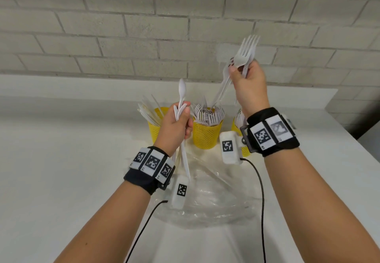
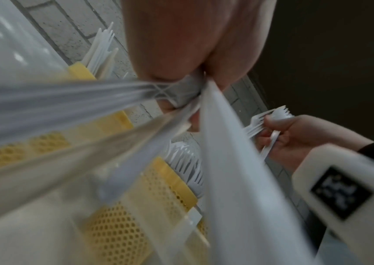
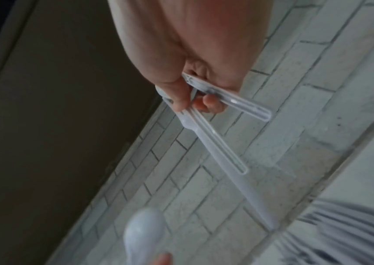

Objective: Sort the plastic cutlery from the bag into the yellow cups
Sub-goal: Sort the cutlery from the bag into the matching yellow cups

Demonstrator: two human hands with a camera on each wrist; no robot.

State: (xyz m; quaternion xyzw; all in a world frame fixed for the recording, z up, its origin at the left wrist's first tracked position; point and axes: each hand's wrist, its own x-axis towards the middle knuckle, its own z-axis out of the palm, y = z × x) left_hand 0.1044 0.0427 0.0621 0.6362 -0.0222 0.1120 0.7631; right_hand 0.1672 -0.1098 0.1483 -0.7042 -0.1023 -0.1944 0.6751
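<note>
Head view: left hand (image 1: 174,127) grips a bundle of spoons (image 1: 182,92) above the clear bag (image 1: 209,197); right hand (image 1: 247,85) clasps forks (image 1: 245,52), raised over three yellow cups (image 1: 206,135). Left wrist view: handles fan from the fist. Right wrist view: fingers (image 3: 179,95) curl round fork handles.

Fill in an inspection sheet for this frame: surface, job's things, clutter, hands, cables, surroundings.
Surface: white counter.
Job's things: three yellow cups at the back; middle one holds forks, left one long white cutlery; clear plastic bag lies flat in front.
Clutter: nothing seen.
Hands: left hand grips a bunch with a spoon on top; right hand grips forks, raised.
Cables: black cables hang from both wrist units.
Surroundings: pale brick wall.
</note>
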